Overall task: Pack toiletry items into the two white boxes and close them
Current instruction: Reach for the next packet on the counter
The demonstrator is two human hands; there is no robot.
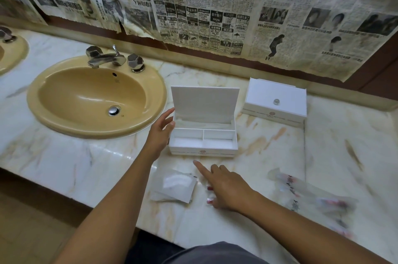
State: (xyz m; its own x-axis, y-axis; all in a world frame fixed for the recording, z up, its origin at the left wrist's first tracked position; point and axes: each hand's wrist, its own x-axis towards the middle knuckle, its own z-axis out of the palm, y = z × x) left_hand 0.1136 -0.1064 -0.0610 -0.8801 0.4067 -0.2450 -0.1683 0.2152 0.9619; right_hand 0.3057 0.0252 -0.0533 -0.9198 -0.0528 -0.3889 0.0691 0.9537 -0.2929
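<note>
A white box stands open on the marble counter, its lid upright and its compartments bare. My left hand rests against the box's left side, thumb near the lid's edge. A second white box with a small round knob sits shut to the back right. My right hand lies low on the counter in front of the open box, index finger stretched out, over small blurred items with pink tips. Flat clear sachets lie just left of it. A blurred pile of wrapped toiletries lies to the right.
A tan oval sink with a chrome tap is set in the counter to the left. Old newspaper hangs over the wall behind. The counter's front edge runs diagonally near my arms.
</note>
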